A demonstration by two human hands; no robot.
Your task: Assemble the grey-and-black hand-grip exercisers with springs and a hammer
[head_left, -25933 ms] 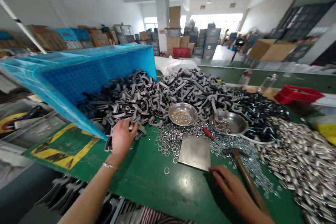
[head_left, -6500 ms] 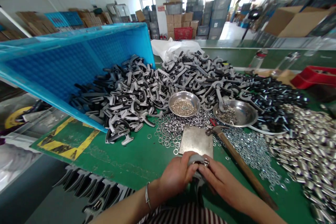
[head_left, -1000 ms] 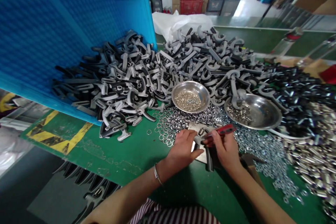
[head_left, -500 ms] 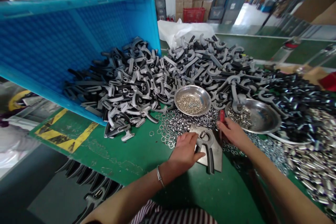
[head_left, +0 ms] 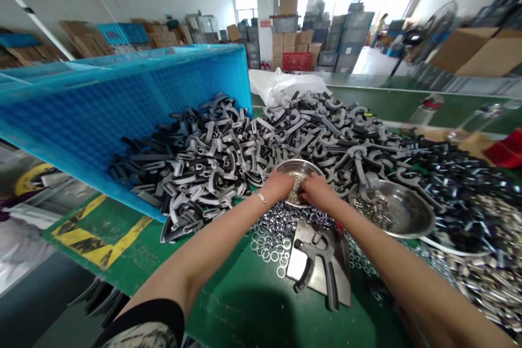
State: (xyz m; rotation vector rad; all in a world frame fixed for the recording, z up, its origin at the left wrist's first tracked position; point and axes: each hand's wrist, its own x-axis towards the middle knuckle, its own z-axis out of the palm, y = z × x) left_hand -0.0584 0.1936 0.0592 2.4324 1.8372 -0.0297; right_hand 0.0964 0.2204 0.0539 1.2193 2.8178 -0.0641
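Both of my hands are at a round metal bowl (head_left: 302, 164) of small brass-coloured parts (head_left: 297, 187). My left hand (head_left: 279, 185) reaches in from the left and my right hand (head_left: 317, 191) from the right, fingers bent down among the parts; whatever the fingertips pinch is too small to make out. Nearer me, a grey and black handled piece (head_left: 314, 261) lies on a metal plate (head_left: 342, 277). The red screwdriver handle (head_left: 339, 225) shows partly beside my right forearm. Steel rings (head_left: 271, 247) are scattered left of the plate.
A blue crate (head_left: 163, 76) lies at the left, spilling a large heap of grey handles (head_left: 228, 147). Another metal bowl (head_left: 416, 212) stands right of my right forearm. Black parts and metal cylinders (head_left: 485, 277) cover the right side.
My left hand has left the handled piece and my right hand the screwdriver; both have moved forward into the bowl. The view has tilted up.
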